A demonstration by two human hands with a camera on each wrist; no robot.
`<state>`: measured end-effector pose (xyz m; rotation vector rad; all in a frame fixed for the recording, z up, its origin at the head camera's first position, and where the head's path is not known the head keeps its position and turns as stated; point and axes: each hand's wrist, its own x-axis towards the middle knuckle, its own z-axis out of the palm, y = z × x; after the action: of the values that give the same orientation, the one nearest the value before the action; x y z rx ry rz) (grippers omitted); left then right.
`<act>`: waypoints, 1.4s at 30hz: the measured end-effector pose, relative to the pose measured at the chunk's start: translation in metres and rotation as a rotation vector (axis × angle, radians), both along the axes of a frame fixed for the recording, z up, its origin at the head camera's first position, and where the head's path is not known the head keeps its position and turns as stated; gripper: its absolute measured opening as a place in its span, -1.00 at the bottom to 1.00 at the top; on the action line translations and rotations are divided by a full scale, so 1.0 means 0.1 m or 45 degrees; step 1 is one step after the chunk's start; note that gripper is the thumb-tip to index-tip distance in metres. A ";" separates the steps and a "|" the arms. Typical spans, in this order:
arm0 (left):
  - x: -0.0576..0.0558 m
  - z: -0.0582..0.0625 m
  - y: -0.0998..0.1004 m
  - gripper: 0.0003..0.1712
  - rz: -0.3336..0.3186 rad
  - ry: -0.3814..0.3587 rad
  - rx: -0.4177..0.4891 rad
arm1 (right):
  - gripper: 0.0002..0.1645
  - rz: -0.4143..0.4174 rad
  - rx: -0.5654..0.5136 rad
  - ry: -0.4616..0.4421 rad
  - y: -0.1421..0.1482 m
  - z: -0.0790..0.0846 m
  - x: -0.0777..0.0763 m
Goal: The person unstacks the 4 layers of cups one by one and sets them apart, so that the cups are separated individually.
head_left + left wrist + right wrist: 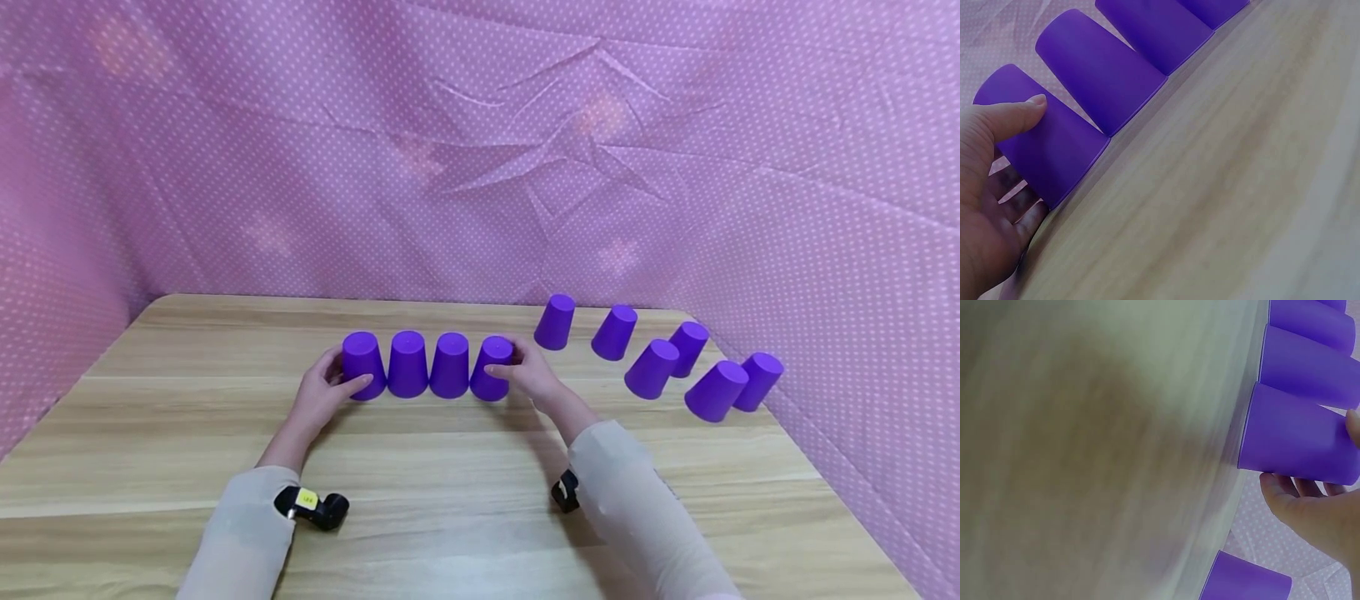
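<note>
Nearest us, two pale sleeves (240,525) lead across the desk (420,483) to the hands, each wrist bearing a small black device (322,510). The hands are apart, with a row of upside-down purple cups spanning the gap between them. Our left hand (318,396) grips the left end cup (362,358), thumb across its near side and fingers round the back; our right hand (534,375) grips the right end cup (486,383) in much the same way. Holding both ends like this probably squares the row and stops it spreading, while the two middle cups (408,367) stand unheld between. The rims meet or nearly meet, and resting wide rim down likely makes every cup steadier.

Beyond and to the right of our right hand stands a looser group of cups (614,333), perhaps set there to leave room for the row. Two of them are partly hidden behind others, so we can't tell whether those pairs touch. Behind everything hangs one dotted pink cloth (337,167), or several joined.

Counting: four cups in the row, six in the group, ten altogether; two hands, two sleeves, two devices.
</note>
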<state>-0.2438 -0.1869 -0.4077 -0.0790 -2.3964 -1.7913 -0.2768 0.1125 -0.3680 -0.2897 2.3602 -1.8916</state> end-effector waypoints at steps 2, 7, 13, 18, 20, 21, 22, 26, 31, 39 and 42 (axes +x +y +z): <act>0.00 0.00 0.00 -0.21 -0.002 0.000 0.000 | -0.38 -0.006 -0.002 -0.011 0.00 0.00 0.00; -0.02 -0.01 -0.01 -0.17 -0.009 -0.004 0.005 | -0.39 -0.047 0.005 -0.043 0.00 0.00 0.00; -0.03 -0.03 -0.02 -0.15 -0.009 0.001 0.006 | -0.42 -0.096 0.010 -0.044 -0.01 -0.01 -0.01; -0.02 -0.04 -0.01 -0.15 -0.010 -0.004 0.005 | -0.40 -0.112 -0.013 -0.063 0.00 0.00 0.00; -0.02 -0.04 0.00 -0.15 -0.009 -0.004 0.007 | -0.39 -0.121 -0.025 -0.079 0.00 0.02 0.02; -0.01 -0.04 0.00 -0.15 -0.007 -0.003 0.008 | -0.39 -0.125 -0.025 -0.085 0.00 0.04 0.03; -0.01 -0.04 0.01 -0.16 -0.007 0.002 0.016 | -0.39 -0.126 -0.029 -0.090 0.00 0.06 0.03; 0.00 -0.02 0.02 -0.20 -0.007 0.027 0.040 | -0.40 -0.130 -0.047 -0.074 0.02 0.11 0.04; 0.02 -0.02 0.01 -0.22 -0.006 0.031 0.044 | -0.39 -0.145 -0.039 -0.055 0.05 0.16 0.03; -0.01 -0.04 0.00 -0.20 -0.002 0.032 0.028 | -0.39 -0.130 -0.077 -0.041 0.16 0.26 0.05; -0.01 -0.04 0.01 -0.20 0.003 0.031 0.026 | -0.40 -0.117 -0.090 -0.018 0.22 0.30 0.06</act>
<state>-0.2448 -0.1864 -0.4117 -0.0954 -2.3600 -1.8026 -0.2713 0.1347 -0.3381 -0.1751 2.3393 -2.0137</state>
